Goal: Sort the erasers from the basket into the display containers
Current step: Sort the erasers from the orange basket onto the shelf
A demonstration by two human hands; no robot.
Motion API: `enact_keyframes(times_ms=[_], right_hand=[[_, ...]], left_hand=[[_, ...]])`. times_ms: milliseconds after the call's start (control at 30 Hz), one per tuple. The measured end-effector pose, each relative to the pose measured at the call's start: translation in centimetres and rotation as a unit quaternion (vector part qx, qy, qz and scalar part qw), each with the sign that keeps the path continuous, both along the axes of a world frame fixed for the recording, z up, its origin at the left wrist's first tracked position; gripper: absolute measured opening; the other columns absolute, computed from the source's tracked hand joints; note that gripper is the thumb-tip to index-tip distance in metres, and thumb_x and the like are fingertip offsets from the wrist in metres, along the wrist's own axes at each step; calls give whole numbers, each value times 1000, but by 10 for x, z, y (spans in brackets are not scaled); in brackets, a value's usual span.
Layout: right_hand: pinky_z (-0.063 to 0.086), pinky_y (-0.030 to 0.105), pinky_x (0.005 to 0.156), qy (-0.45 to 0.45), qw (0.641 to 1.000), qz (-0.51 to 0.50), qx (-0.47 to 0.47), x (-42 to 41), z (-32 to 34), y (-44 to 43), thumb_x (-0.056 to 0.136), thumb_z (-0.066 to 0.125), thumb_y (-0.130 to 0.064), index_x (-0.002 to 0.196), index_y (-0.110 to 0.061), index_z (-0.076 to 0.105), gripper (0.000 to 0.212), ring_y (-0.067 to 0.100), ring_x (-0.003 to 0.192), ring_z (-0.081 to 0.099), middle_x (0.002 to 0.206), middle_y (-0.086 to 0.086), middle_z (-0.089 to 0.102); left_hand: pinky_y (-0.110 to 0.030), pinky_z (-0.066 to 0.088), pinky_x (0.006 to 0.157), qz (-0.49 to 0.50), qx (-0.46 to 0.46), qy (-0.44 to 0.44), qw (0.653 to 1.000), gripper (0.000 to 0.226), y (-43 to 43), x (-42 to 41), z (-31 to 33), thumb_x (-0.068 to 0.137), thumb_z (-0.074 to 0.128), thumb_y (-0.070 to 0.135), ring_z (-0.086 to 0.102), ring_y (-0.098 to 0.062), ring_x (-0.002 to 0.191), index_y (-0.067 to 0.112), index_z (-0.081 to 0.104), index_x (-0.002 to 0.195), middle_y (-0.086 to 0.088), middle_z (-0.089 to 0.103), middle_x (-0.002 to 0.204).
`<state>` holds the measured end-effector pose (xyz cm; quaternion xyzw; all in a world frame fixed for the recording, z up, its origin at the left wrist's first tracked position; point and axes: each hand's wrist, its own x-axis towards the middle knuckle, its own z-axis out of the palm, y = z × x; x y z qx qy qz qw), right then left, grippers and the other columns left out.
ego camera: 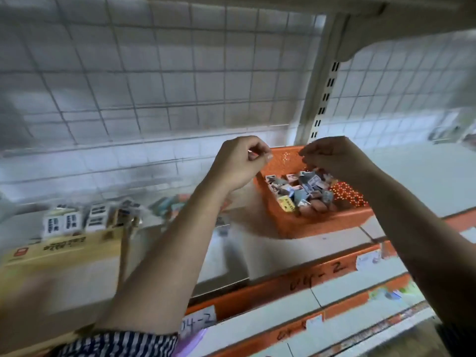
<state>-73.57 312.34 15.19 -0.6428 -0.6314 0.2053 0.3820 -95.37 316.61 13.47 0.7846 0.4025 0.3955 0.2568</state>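
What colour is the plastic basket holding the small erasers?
Orange; the perforated plastic basket shows best in the head view.

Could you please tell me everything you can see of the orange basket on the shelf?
The orange basket looks like moulded plastic: shallow, rectangular, with low walls and a perforated floor and back wall. It sits on the white shelf, before the slotted upright post, angled to the shelf's edge. Small wrapped erasers heap in its left and middle; the floor's right part is bare. The right hand is over its back edge; whether it touches cannot be told.
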Motion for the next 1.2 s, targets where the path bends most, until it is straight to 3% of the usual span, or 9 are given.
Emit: enact_keyframes(times_ms=[167, 300, 600, 700, 800, 900, 1033, 1133, 1200], right_hand=[[49, 16, 63, -80, 996, 11, -31, 54, -20, 4, 86, 70, -11, 92, -22, 75, 13, 9, 71, 65, 78, -14, 68], [53, 22, 73, -168, 981, 71, -67, 69, -30, 18, 85, 70, -11, 97, -18, 76, 14, 10, 82, 65, 84, -12, 68], [37, 14, 79, -340, 894, 232, -178, 55, -46, 51, 93, 64, -29, 123, -20, 66, 31, 6, 101, 57, 121, -6, 66], [26, 12, 68, -332, 904, 211, -169, 54, -52, 55, 93, 64, -26, 118, -21, 66, 26, 4, 101, 50, 108, -11, 61], [41, 17, 77, -315, 912, 208, -160, 56, -60, 60, 87, 71, -22, 109, -19, 68, 23, 12, 102, 61, 108, -4, 67], [50, 23, 79, -296, 918, 205, -166, 56, -64, 63, 83, 75, -17, 109, -18, 69, 27, 15, 95, 63, 105, 1, 69], [43, 19, 66, -279, 923, 200, -172, 64, -63, 66, 90, 66, -17, 114, -20, 66, 24, 12, 89, 59, 98, -6, 62], [48, 18, 72, -177, 973, 121, -82, 77, -57, 68, 93, 62, -14, 104, -17, 71, 14, 8, 83, 64, 92, -7, 69], [43, 5, 67, -103, 993, 60, -2, 82, -51, 66, 93, 61, -11, 98, -17, 73, 14, 4, 80, 64, 85, -9, 68]], left_hand=[[-13, 45, 70, -2, -20, -6, 1000, 7, 0, 56, -14, 88, 70, 19, 60, -4, 78, 16, 70, 94, 10, 68, 89], [1, 39, 61, 15, -20, 5, 1000, 8, 7, 79, -21, 89, 69, 22, 57, 6, 77, 18, 70, 95, 14, 66, 89], [-8, 45, 75, 42, -37, -2, 998, 7, 13, 96, -41, 91, 66, 19, 61, 3, 88, 23, 68, 96, 16, 66, 93], [-8, 44, 77, 44, -26, 12, 999, 8, 14, 98, -46, 91, 66, 20, 62, 2, 90, 27, 67, 95, 18, 66, 92], [-23, 49, 84, 49, -23, 31, 998, 7, 14, 98, -47, 92, 64, 23, 63, -4, 94, 26, 69, 97, 14, 69, 96], [-26, 50, 85, 64, -25, 22, 997, 9, 13, 97, -47, 93, 63, 25, 63, -2, 92, 24, 70, 99, 15, 69, 95], [-25, 48, 86, 72, -40, 12, 997, 16, 12, 96, -45, 95, 60, 26, 60, 1, 94, 22, 70, 107, 20, 64, 97], [-27, 47, 86, 64, -47, 43, 996, 15, 15, 97, -46, 95, 60, 26, 59, 1, 96, 27, 69, 106, 27, 61, 95], [-28, 47, 86, 52, -66, 74, 994, 14, 20, 98, -44, 93, 62, 26, 60, -1, 95, 29, 68, 105, 26, 61, 94]])
